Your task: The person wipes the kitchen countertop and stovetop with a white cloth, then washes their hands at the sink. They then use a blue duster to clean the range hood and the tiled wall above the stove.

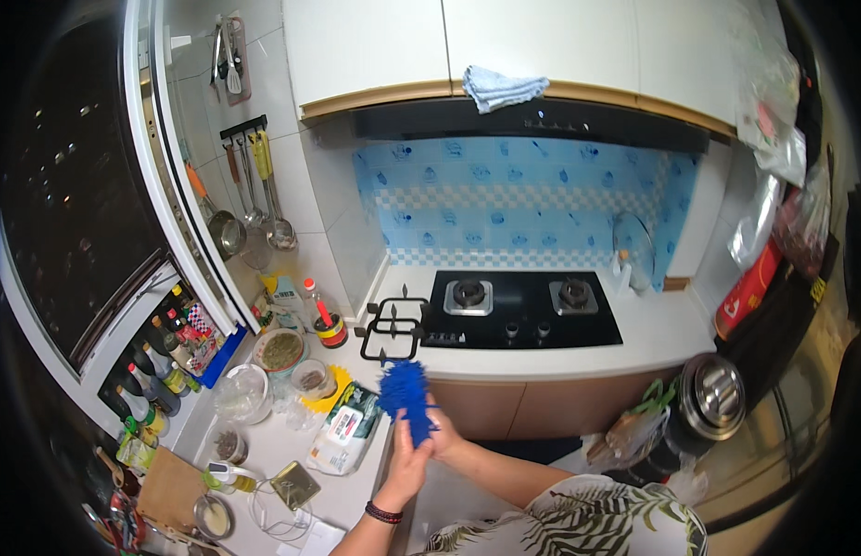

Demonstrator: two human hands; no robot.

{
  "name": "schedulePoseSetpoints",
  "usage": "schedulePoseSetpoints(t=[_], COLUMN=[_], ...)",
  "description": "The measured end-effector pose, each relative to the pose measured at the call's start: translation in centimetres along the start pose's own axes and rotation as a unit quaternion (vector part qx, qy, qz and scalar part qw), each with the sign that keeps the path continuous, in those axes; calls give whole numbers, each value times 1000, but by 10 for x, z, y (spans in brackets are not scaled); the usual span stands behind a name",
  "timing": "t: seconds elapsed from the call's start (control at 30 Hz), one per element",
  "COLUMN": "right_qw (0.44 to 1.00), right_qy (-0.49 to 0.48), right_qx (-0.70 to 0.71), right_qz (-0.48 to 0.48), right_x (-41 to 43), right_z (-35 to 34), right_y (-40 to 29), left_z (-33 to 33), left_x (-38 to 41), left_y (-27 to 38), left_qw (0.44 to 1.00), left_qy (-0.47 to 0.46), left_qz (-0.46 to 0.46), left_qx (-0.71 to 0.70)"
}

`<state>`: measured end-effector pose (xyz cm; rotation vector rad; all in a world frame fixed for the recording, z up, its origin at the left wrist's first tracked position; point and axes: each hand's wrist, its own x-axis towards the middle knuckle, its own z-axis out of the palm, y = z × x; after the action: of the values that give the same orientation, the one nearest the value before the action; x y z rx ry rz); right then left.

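A shaggy blue chenille cleaning mitt or duster (405,396) is held up in front of the counter edge, between my two hands. My left hand (408,459) grips its lower end from the left, a dark beaded bracelet on the wrist. From the right, my right hand (444,434) holds the same end, its fingers partly hidden behind the blue strands. Just left of the mitt lies a soft pack of wipes (345,431). Beyond it, black pan supports (394,326) rest on the counter beside the black gas hob (521,330), whose two burners are bare.
Bowls (281,349), a sauce bottle (327,323), a phone (295,485) and a cable crowd the left counter. A glass lid (633,243) leans behind the hob at right. A steel-lidded container (712,396) and bags stand to the right. A blue cloth (503,88) hangs above the range hood.
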<state>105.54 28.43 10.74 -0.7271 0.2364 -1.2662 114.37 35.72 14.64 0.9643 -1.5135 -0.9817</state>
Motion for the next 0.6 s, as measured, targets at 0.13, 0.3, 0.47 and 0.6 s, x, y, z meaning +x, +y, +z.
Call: schedulePoseSetpoints(t=[0.13, 0.3, 0.47, 0.6], right_qw=[989, 992, 964, 902], right_qy=[62, 65, 120, 94], right_qx=[127, 106, -60, -216], right_qz=[38, -36, -228, -362], right_x=[27, 55, 105, 143], right_z=[-47, -60, -58, -73], right_y=[-79, -151, -179, -211], left_z=[29, 46, 14, -3], left_x=[57, 112, 206, 299], left_y=[-7, 10, 22, 75], left_qw=[972, 983, 964, 918], left_qy=[-118, -88, -48, -2], left_qz=[168, 133, 216, 360], left_qx=[116, 94, 145, 169])
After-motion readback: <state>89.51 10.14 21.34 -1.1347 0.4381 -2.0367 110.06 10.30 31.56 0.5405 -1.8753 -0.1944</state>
